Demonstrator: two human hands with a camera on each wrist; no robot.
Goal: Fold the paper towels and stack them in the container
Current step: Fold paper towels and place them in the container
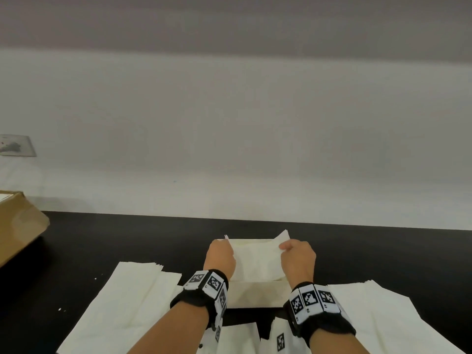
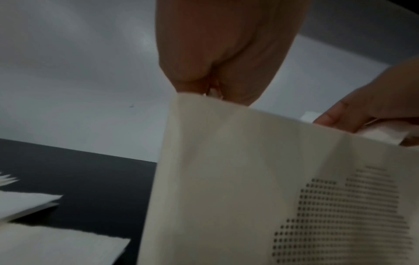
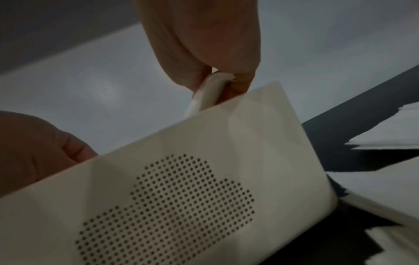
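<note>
A cream container (image 1: 256, 293) with a dotted perforated side (image 3: 172, 199) stands on the black table, between my wrists. A folded white paper towel (image 1: 258, 256) hangs in the container's opening. My left hand (image 1: 226, 246) pinches the towel's left end, and my right hand (image 1: 285, 247) pinches its right end. In the right wrist view, thumb and fingers (image 3: 199, 59) squeeze the folded towel edge (image 3: 209, 89) just above the container's rim. In the left wrist view only a sliver of towel (image 2: 214, 93) shows between the fingers (image 2: 192, 71). The inside of the container is hidden.
Flat stacks of unfolded paper towels lie left (image 1: 122, 302) and right (image 1: 383, 318) of the container, with more sheets (image 1: 237, 335) at the near edge. A brown cardboard box (image 1: 18, 223) sits at the far left. A white wall (image 1: 229, 136) rises behind the table.
</note>
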